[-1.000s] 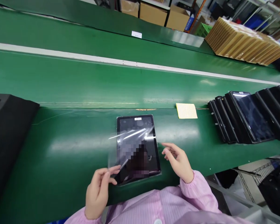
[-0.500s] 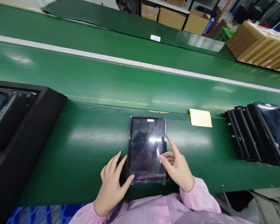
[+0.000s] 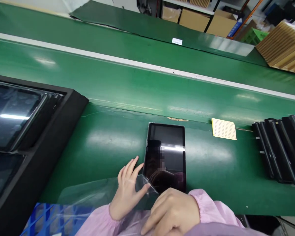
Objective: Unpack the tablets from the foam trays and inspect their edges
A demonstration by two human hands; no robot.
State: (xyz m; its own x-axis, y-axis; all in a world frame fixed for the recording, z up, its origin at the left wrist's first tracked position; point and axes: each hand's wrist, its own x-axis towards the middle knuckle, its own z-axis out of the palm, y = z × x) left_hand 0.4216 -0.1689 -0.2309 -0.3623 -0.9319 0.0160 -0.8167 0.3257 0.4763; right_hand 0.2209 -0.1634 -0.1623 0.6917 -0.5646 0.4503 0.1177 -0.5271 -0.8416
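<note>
A black tablet (image 3: 166, 154) lies flat on the green work surface, its glossy screen facing up and reflecting light. My left hand (image 3: 129, 190) rests at its lower left side, fingers spread, fingertips by the edge. Clear plastic film (image 3: 93, 193) stretches across my left hand from the tablet's lower left corner and hangs out to the left. Below the tablet's bottom edge, my right hand (image 3: 173, 213) is closed, fingers curled, with the film running in under them. The pinch itself is partly hidden.
At left stands a black foam tray (image 3: 61, 131) with tablets in it. A yellow sticker sheet (image 3: 223, 128) lies right of the tablet; several black tablets (image 3: 277, 150) lean at far right. Cardboard dividers (image 3: 285, 49) and a white label (image 3: 177, 41) sit beyond. A blue crate (image 3: 46, 219) is below.
The clear film has come off the tablet's screen and now trails left over my left hand. My right hand moved from the tablet's right edge down below it and closed. The view shifted left.
</note>
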